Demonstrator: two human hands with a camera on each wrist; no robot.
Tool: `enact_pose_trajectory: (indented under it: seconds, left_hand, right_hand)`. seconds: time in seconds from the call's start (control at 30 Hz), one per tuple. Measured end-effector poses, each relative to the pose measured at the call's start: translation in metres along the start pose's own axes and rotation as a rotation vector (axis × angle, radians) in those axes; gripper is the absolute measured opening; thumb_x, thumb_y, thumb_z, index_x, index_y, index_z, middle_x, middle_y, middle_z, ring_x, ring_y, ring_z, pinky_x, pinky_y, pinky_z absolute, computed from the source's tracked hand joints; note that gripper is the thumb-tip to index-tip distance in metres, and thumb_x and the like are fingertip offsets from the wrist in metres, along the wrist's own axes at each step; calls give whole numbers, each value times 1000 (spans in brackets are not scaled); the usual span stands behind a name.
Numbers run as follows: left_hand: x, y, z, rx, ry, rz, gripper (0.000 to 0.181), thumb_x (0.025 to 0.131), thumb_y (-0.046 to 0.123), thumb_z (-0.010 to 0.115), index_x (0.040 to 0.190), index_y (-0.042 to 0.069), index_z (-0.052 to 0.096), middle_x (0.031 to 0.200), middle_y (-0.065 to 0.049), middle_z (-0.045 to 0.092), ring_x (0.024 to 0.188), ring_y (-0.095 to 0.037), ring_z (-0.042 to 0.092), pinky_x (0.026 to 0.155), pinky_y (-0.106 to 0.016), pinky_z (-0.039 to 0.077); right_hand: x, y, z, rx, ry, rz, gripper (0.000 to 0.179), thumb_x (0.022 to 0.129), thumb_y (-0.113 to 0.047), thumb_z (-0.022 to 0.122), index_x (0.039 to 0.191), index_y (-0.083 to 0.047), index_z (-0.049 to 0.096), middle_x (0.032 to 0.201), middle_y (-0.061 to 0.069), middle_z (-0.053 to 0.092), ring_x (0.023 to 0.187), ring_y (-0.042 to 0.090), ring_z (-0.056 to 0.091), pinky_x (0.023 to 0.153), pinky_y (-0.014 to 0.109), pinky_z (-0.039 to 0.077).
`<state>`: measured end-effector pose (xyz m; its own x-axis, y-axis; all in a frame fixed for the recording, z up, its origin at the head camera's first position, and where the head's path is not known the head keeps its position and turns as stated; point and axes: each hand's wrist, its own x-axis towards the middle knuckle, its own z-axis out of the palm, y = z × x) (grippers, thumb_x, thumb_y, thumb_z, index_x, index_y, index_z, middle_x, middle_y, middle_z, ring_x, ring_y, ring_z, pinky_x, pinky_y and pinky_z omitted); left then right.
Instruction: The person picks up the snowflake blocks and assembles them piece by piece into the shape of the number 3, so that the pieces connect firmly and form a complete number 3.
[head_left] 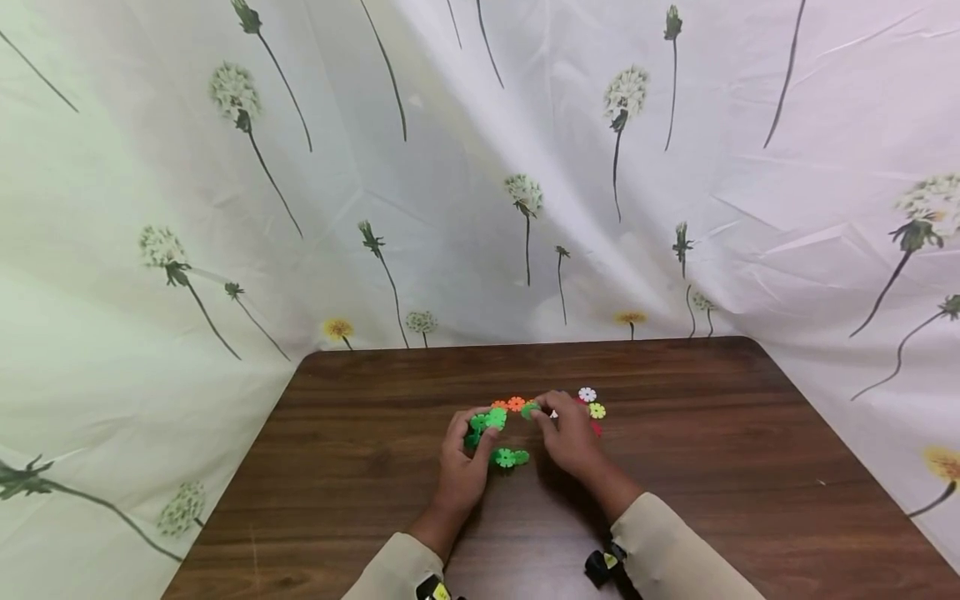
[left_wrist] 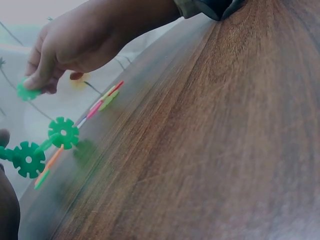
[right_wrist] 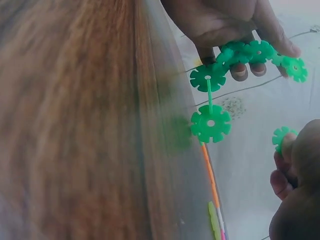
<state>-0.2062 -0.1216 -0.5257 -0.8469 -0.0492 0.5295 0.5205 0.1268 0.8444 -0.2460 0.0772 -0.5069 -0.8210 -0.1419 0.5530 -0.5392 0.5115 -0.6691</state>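
My left hand [head_left: 462, 467] holds a chain of linked green notched flower discs [right_wrist: 238, 54] between thumb and fingers. Several discs of the chain dangle below the fingers, with a green disc [right_wrist: 211, 123] at its lower end in the right wrist view. To the right of it, my right hand [head_left: 568, 433] pinches a single green disc [left_wrist: 28, 91] between thumb and fingertips. A small gap separates this disc from the chain.
Beyond the hands, loose discs lie on the brown wooden table [head_left: 337, 467]: orange [head_left: 516, 404], white [head_left: 587, 394], yellow [head_left: 597, 411] and red ones. A dandelion-printed cloth [head_left: 450, 250] hangs behind the table's far edge.
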Motion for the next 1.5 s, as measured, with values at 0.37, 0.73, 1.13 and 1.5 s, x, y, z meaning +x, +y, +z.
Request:
enact_pose_trajectory:
  seconds: [0.37, 0.73, 1.13, 1.5]
  left_hand:
    - [0, 2, 0, 3, -11, 10, 31, 106, 6, 70, 138, 6, 69, 128, -12, 67, 117, -9, 63, 102, -20, 52]
    - [1, 0, 1, 4, -8, 20, 31, 105, 4, 70, 136, 1, 69, 127, -13, 67, 118, -9, 63, 101, -19, 53]
    - [1, 0, 1, 11, -21, 30, 31, 106, 5, 69, 136, -4, 68, 128, -12, 67, 119, -8, 63, 102, -21, 53]
    - [0, 1, 1, 23, -8, 38, 30, 104, 5, 72, 134, 7, 71, 127, -12, 68, 120, -10, 63, 102, -21, 53]
  right_hand:
    - [1, -13, -3, 131, 10, -31, 4, 100, -5, 75, 97, -6, 76, 92, 5, 74, 93, 15, 67, 85, 32, 56]
    - [0, -22, -4, 160, -16, -91, 7, 104, -8, 70, 101, -4, 75, 92, 14, 77, 90, 25, 75, 85, 35, 60]
    - [-1, -30, -6, 150, -37, -132, 6, 103, -9, 72, 101, -4, 76, 95, 8, 78, 90, 12, 72, 79, 29, 60]
    - [-1, -37, -8, 323, -57, 5, 8, 105, -7, 71, 104, -4, 78, 102, 19, 80, 94, 9, 69, 83, 26, 58]
